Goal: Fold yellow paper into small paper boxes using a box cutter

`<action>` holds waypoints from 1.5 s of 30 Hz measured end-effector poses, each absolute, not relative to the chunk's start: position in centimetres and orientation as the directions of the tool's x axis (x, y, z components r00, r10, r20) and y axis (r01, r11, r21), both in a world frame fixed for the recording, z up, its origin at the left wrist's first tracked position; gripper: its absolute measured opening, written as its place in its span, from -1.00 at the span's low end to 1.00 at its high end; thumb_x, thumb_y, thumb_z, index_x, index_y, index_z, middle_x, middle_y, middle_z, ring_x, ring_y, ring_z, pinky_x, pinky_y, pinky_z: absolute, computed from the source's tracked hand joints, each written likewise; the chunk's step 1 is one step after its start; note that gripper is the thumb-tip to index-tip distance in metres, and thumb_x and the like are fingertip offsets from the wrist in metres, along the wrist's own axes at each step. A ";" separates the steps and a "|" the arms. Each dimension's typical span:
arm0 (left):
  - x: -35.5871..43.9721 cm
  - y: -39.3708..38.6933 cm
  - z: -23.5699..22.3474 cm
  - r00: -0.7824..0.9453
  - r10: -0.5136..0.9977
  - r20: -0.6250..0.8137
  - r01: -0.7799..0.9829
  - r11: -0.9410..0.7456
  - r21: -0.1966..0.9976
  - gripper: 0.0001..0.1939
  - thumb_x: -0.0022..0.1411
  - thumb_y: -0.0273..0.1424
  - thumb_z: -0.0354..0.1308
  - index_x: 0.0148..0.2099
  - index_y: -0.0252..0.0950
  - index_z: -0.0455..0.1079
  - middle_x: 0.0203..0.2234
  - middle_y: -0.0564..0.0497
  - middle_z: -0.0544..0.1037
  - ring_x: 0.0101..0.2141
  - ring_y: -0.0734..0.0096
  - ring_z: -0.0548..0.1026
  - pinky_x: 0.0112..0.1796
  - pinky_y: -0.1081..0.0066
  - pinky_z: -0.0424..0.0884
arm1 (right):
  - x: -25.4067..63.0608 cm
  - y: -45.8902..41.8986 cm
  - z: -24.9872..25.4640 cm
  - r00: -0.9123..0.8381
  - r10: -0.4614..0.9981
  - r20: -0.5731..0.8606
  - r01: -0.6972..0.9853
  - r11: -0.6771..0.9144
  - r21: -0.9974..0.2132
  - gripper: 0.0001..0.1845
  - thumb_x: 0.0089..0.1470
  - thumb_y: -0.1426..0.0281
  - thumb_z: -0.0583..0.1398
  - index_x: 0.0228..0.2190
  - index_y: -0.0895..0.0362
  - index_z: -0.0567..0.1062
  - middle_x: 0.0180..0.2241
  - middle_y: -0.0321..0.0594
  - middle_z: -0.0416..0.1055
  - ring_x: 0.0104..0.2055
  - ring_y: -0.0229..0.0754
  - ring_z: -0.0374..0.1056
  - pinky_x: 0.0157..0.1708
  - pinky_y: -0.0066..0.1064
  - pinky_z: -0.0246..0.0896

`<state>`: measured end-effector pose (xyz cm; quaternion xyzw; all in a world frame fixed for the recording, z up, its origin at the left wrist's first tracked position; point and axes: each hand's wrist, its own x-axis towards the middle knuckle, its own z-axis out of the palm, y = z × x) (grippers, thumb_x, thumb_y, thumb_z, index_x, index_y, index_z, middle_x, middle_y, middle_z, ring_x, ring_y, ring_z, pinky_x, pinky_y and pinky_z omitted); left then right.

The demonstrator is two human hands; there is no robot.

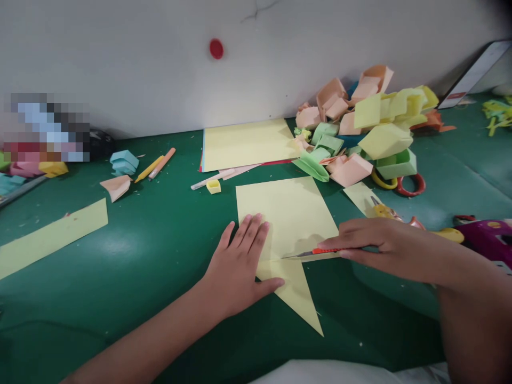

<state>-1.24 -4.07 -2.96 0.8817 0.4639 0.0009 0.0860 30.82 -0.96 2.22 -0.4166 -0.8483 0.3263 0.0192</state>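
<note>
A pale yellow sheet of paper [292, 213] lies on the green table in front of me. Its lower edge is partly cut, and a pointed flap [298, 296] hangs away toward me. My left hand [242, 261] is spread flat across the sheet's left side, fingers apart, the thumb over the flap. In my right hand [368, 248] is a utility knife [326, 250] with a red handle. Its thin blade points left and rests along the line where flap and sheet meet. Part of the knife's handle is hidden by my fingers.
Behind the sheet lies a stack of coloured paper [248, 144]. Folded paper pieces [384, 138] are heaped at the back right, beside scissors with red and yellow handles [412, 185]. Two coloured pencils [160, 164] and a yellow-green paper strip [56, 234] lie on the left.
</note>
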 end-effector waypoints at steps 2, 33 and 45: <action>-1.2 -4.0 -2.9 0.568 0.818 -0.093 0.820 -0.551 0.157 -0.01 0.32 0.23 -0.14 0.52 -0.31 -0.25 0.47 -0.17 -0.13 0.43 -0.09 -0.14 0.35 -0.14 -0.18 | 30.9 -0.9 2.3 -0.652 0.717 -0.246 0.696 0.437 -0.570 -0.60 0.32 0.13 0.08 0.12 -0.30 0.50 -0.18 -0.22 0.54 -0.20 -0.05 0.49 -0.22 -0.29 0.36; -1.2 -4.0 -2.7 0.567 0.818 -0.103 0.821 -0.550 0.151 -0.02 0.33 0.23 -0.15 0.52 -0.32 -0.24 0.47 -0.18 -0.14 0.43 -0.11 -0.13 0.35 -0.16 -0.16 | 31.3 -1.3 4.1 -0.608 0.716 -0.343 0.740 0.356 -0.570 -0.56 0.37 0.14 0.02 0.14 -0.15 0.51 -0.27 -0.13 0.46 -0.22 -0.08 0.41 -0.17 -0.23 0.26; -1.3 -3.9 -2.9 0.571 0.814 -0.106 0.819 -0.557 0.136 0.00 0.32 0.24 -0.17 0.52 -0.33 -0.24 0.47 -0.17 -0.16 0.43 -0.10 -0.14 0.34 -0.18 -0.15 | 33.3 -0.9 2.6 -0.591 0.718 -0.366 0.771 0.371 -0.518 -0.59 0.34 0.05 0.04 0.15 -0.38 0.44 -0.25 -0.26 0.46 -0.25 -0.15 0.42 -0.23 -0.31 0.27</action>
